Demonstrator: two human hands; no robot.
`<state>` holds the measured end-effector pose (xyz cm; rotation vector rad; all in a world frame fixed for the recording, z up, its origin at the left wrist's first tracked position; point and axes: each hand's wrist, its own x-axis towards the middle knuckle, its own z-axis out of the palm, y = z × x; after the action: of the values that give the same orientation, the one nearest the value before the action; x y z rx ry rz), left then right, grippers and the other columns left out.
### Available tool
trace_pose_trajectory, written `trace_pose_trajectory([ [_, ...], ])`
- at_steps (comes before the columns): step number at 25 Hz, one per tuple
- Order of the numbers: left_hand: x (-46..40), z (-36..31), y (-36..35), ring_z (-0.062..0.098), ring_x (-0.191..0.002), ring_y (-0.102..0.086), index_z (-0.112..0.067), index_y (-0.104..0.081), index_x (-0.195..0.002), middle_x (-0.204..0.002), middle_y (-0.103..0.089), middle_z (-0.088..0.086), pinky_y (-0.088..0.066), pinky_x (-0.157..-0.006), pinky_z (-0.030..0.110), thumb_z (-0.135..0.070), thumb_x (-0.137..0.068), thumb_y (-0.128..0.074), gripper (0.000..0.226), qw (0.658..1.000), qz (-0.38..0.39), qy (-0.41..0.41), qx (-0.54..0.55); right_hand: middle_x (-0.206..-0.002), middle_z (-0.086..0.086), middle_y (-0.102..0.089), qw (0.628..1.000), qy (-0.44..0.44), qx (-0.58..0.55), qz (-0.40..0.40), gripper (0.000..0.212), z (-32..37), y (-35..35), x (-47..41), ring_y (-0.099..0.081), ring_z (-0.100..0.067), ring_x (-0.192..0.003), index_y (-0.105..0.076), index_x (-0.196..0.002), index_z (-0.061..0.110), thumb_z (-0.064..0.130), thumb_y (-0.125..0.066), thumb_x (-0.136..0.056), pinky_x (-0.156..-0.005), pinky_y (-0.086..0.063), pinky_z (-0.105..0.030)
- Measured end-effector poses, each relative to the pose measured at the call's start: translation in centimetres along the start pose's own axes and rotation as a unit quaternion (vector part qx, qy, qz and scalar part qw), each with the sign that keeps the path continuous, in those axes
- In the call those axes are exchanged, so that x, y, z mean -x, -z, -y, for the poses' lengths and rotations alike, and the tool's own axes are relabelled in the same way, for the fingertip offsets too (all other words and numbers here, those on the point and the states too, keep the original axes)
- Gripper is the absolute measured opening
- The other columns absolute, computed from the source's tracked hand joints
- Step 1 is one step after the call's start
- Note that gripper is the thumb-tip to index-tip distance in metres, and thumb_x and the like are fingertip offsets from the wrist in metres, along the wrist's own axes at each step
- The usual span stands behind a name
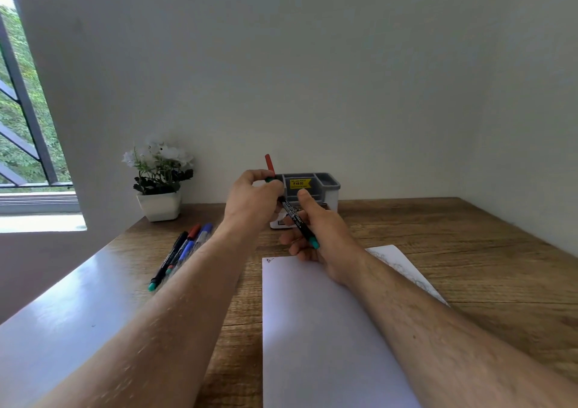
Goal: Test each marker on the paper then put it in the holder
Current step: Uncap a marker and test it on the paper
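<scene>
A wooden desk (438, 251) meets a plain white wall (312, 79), with a barred window (22, 110) at left showing daylit foliage
</scene>
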<state>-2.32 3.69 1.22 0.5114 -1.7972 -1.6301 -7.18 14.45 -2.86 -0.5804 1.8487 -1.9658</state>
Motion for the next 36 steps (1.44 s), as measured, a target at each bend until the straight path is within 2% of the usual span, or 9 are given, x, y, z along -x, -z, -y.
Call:
trace_pose_trajectory([
  [3,-0.3,0.3,-0.1,0.013,-0.057,-0.057,-0.017,-0.062,-0.11,-0.08,-0.068,0.007,-0.05,-0.054,0.028,-0.006,-0.086,-0.059,0.027,0.999,-0.004,0.014,0.031,-0.076,-0.012,-0.075,1.0,0.004,0.005,0.007,0.059,0.0,0.2,-0.1,-0.059,-0.016,-0.051,-0.073,-0.093,0.012,0.065,-0.047,-0.092,-0.048,-0.047,-0.024],
  [6,-0.2,0.4,0.0,0.015,-0.058,-0.055,-0.015,-0.058,-0.112,-0.082,-0.064,0.011,-0.048,-0.055,0.029,0.004,-0.088,-0.053,0.031,0.995,0.01,0.041,0.093,-0.07,-0.008,-0.072,1.0,0.015,0.003,0.018,0.049,-0.2,0.4,-0.2,-0.053,-0.014,-0.048,-0.075,-0.092,0.015,0.059,-0.053,-0.093,-0.047,-0.042,-0.025],
  [11,-0.1,0.4,0.4,0.023,-0.086,-0.066,-0.021,-0.054,-0.103,-0.1,-0.069,0.014,-0.05,-0.057,0.027,0.015,-0.09,-0.042,0.04,0.987,0.025,0.073,0.144,-0.061,-0.004,-0.061,0.999,0.016,0.005,0.038,0.037,-0.3,0.7,-0.4,-0.039,-0.01,-0.041,-0.076,-0.096,0.016,0.049,-0.06,-0.093,-0.041,-0.03,-0.024],
  [17,-0.8,1.4,1.0,0.018,-0.076,-0.069,-0.014,-0.066,-0.092,-0.094,-0.072,0.011,-0.056,-0.066,0.028,-0.011,-0.088,-0.071,0.007,0.988,0.005,0.039,0.148,-0.067,-0.003,-0.059,0.999,0.002,0.037,0.035,0.029,-0.3,0.6,-0.6,-0.038,-0.008,-0.043,-0.068,-0.113,0.017,0.038,-0.056,-0.098,-0.04,-0.031,-0.022],
  [23,-0.9,1.4,1.0,0.017,-0.078,-0.072,-0.012,-0.073,-0.097,-0.092,-0.076,0.009,-0.056,-0.068,0.028,-0.015,-0.084,-0.075,0.014,0.989,0.01,0.054,0.135,-0.055,0.006,-0.042,0.997,-0.02,0.076,0.016,0.043,0.0,0.4,-0.3,-0.03,-0.006,-0.04,-0.074,-0.094,0.016,0.053,-0.052,-0.096,-0.038,-0.026,-0.021],
  [27,-0.6,1.1,1.0,0.017,-0.078,-0.073,-0.01,-0.074,-0.097,-0.09,-0.077,0.008,-0.058,-0.071,0.029,-0.015,-0.081,-0.077,0.017,0.989,0.015,0.046,0.138,-0.057,0.004,-0.041,0.994,-0.024,0.109,0.004,0.047,0.0,-0.1,-0.4,-0.03,-0.01,-0.043,-0.057,-0.069,0.022,0.063,-0.048,-0.092,-0.043,-0.025,-0.026],
  [31,-0.6,1.0,0.9,0.014,-0.072,-0.071,-0.011,-0.075,-0.095,-0.087,-0.077,0.007,-0.059,-0.07,0.028,-0.017,-0.08,-0.078,0.016,0.99,0.004,0.039,0.133,-0.058,0.002,-0.043,0.99,-0.03,0.139,-0.021,0.047,0.1,-0.6,-0.7,-0.034,-0.013,-0.047,-0.053,-0.071,0.027,0.07,-0.046,-0.089,-0.048,-0.028,-0.03],
  [36,-0.7,0.6,1.2,0.014,-0.072,-0.069,-0.012,-0.075,-0.089,-0.082,-0.076,0.005,-0.057,-0.068,0.026,-0.016,-0.082,-0.077,0.008,0.987,-0.012,0.016,0.16,-0.057,0.003,-0.043,0.991,-0.017,0.132,-0.023,0.057,0.2,-0.7,-0.5,-0.034,-0.013,-0.046,-0.053,-0.067,0.022,0.076,-0.046,-0.083,-0.048,-0.028,-0.03],
])
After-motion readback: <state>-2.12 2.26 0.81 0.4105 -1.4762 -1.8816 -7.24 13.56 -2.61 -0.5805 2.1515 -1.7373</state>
